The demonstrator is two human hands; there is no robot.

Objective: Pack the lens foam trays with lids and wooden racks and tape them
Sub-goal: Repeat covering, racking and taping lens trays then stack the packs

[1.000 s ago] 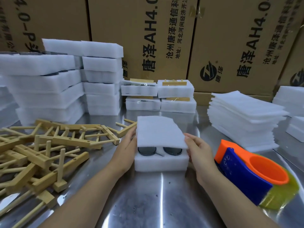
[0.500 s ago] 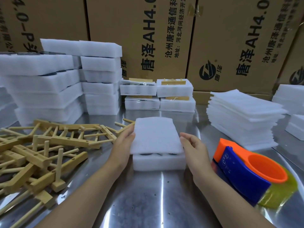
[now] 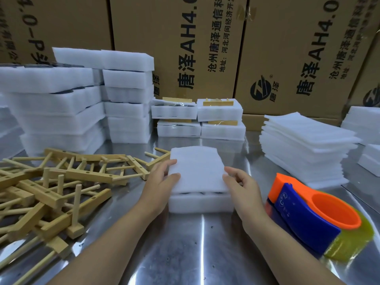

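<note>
A white foam lid [image 3: 197,169] lies on a foam lens tray [image 3: 201,204] at the middle of the steel table; dark lenses show only as a thin gap under the lid's front edge. My left hand [image 3: 159,184] holds the lid's left edge, thumb on top and fingers along the side. My right hand [image 3: 241,187] touches the lid's right edge with loosely curled fingertips. A loose pile of wooden racks [image 3: 61,182] lies left of my left hand. An orange and blue tape dispenser [image 3: 308,210] rests right of my right hand.
Stacks of foam trays [image 3: 57,108] stand at the back left. Several taped bundles with wooden racks [image 3: 197,118] sit behind the tray. A stack of thin foam lids [image 3: 304,145] is at the right. Cardboard boxes [image 3: 185,48] wall the back of the table [image 3: 185,243].
The lid slid toward me and came down over the tray, hiding the two dark lenses seen a second ago. My right hand let go, then came back to the lid's edge.
</note>
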